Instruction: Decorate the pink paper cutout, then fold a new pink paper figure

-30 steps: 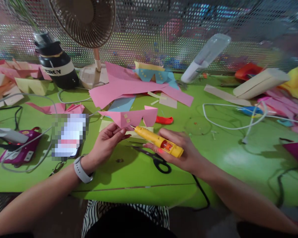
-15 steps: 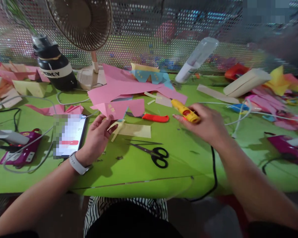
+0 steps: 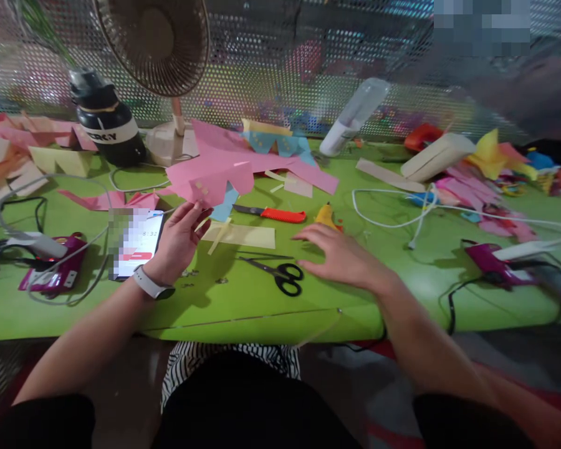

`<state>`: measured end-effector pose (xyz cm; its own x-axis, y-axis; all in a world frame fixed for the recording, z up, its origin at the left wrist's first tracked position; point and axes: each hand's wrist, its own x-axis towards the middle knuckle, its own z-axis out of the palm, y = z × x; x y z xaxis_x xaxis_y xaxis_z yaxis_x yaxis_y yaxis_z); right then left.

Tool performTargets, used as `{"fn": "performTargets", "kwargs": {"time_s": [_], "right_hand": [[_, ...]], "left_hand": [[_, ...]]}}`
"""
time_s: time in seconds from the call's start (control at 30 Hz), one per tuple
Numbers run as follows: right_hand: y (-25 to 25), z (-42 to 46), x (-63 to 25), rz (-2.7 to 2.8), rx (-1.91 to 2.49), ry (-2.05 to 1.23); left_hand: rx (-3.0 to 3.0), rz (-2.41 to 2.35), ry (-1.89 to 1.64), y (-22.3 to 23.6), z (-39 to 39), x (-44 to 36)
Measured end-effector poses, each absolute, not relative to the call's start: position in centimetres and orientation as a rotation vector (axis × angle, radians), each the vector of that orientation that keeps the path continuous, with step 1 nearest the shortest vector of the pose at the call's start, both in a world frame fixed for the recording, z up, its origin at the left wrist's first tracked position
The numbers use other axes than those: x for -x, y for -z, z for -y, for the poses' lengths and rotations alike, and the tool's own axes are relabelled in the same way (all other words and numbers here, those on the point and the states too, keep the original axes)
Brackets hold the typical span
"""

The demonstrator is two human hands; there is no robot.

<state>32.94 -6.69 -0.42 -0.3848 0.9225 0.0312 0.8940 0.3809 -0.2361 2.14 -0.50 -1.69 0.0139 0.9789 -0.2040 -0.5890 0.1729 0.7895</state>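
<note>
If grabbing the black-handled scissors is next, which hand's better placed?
Probably the right hand: it looks empty and open, close beside the black-handled scissors. The left hand is occupied, holding the notched pink paper piece.

The pink cut-out (image 3: pixel 231 179) looked like smooth, matt paper, as did the pale yellow strip (image 3: pixel 257 236) on the worktop (image 3: pixel 252 312), whose green surface was smooth with a soft gloss. The glue gun (image 3: pixel 325 216) seemed to be yellow plastic, and the knife (image 3: pixel 283 215) had a ribbed red plastic grip. The mesh (image 3: pixel 262 56) looked like perforated metal, the bottle (image 3: pixel 367 98) clear, shiny plastic.
</note>
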Motion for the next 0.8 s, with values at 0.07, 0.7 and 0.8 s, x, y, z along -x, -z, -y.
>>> {"fn": "performTargets", "kwargs": {"time_s": [0.07,0.7,0.8], "right_hand": [[0.8,6.4,-30.5,2.573,1.546,-0.318],[2.4,1.4,-30.0,1.583,1.313,-1.704],[2.5,1.2,-30.0,1.351,1.293,-1.829]], "left_hand": [[-0.559,-0.856,-1.339,1.7,0.4,-2.2],[-0.403,-0.785,-1.225,4.1,0.4,-2.8],[-0.423,-0.78,-1.231,4.2,0.5,-3.1]]}}
